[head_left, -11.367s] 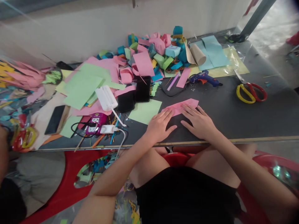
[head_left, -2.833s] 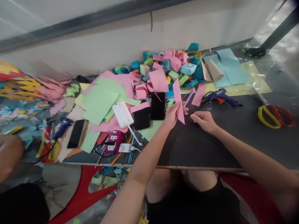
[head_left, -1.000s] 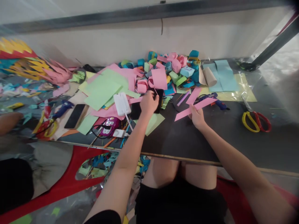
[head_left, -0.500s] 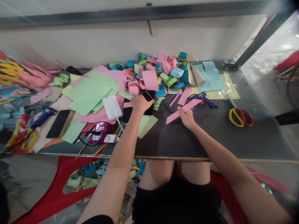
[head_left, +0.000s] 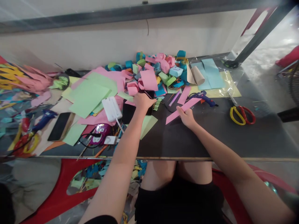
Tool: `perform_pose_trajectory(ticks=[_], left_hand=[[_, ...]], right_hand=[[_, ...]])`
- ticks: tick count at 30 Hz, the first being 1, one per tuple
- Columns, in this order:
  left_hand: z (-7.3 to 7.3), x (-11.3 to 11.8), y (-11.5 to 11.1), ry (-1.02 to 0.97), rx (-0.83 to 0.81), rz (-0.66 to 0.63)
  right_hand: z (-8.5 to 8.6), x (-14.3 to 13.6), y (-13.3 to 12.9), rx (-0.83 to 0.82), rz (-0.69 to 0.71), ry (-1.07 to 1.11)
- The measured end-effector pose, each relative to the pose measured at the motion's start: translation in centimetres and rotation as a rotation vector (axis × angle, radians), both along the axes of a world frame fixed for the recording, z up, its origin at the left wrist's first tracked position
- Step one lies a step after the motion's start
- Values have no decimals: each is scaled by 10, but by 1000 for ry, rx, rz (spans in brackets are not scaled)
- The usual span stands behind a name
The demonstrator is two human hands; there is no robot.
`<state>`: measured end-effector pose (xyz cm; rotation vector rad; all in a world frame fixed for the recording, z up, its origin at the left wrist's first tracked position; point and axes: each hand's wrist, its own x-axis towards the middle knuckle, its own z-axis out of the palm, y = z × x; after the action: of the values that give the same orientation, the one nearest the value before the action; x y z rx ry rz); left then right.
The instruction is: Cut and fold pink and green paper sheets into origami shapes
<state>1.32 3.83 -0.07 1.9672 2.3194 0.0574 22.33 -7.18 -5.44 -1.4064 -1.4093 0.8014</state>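
Observation:
My right hand (head_left: 187, 117) pinches a pink paper strip (head_left: 174, 116) near its middle, thumb on top, and holds it slanted just above the dark table. My left hand (head_left: 143, 102) reaches over a black, phone-like object (head_left: 151, 94), its thumb spread out to the right. The other left fingers point away and are partly hidden; I see nothing gripped in them. Right behind that hand is a heap of folded paper pieces (head_left: 163, 74) in pink, green and blue. A blue glue gun (head_left: 206, 99) lies just beyond the pink strip, beside a purple stick (head_left: 174, 98).
Red-and-yellow scissors (head_left: 241, 115) lie on the right. On the left are green paper sheets (head_left: 90, 93), a white power bank (head_left: 112, 109) with a cable, a purple device (head_left: 100, 133), a phone (head_left: 60, 126) and another blue glue gun (head_left: 45, 119). A cardboard tube (head_left: 198, 76) rests at the back.
My left hand has shifted slightly right and its fingers have drawn in over the black object. My right hand keeps the pink strip almost still. The view has tilted slightly.

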Motion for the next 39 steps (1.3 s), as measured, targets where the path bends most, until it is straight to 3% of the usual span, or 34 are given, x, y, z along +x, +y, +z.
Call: perform_pose_trajectory(ticks=[5, 8, 12, 15, 18, 23, 27, 30, 32, 34, 37, 39], left_hand=[[-1, 0, -8, -42, 25, 20], [4, -11, -16, -104, 61, 9], [10, -47, -26, -114, 243, -204], [10, -72, -36, -85, 266, -433], [7, -84, -43, -87, 260, -574], [-3, -87, -39, -148, 284, -641], [-16, -87, -24, -212, 284, -609], [-22, -73, -18, -262, 328, -474], [-22, -51, -21, -345, 388, -400], [-19, -21, -32, -517, 390, -471], [-16, 25, -52, -833, 64, -732], [-18, 45, -62, -922, -58, -791]], right_hand=[[-1, 0, 1, 3, 0, 26], [0, 0, 0, 2, 8, 48], [2, -1, 0, -4, 18, 82], [1, 0, 0, -4, 24, 79], [1, 0, 0, -5, 28, 67], [2, 1, 0, -1, 13, 52], [3, 0, 0, 15, 10, 59], [1, 0, 1, 12, 12, 54], [0, 0, 2, 4, 8, 52], [-1, 0, 2, 6, 0, 65], [-4, 1, 3, 20, -14, 110], [-6, 3, 4, 40, -42, 156]])
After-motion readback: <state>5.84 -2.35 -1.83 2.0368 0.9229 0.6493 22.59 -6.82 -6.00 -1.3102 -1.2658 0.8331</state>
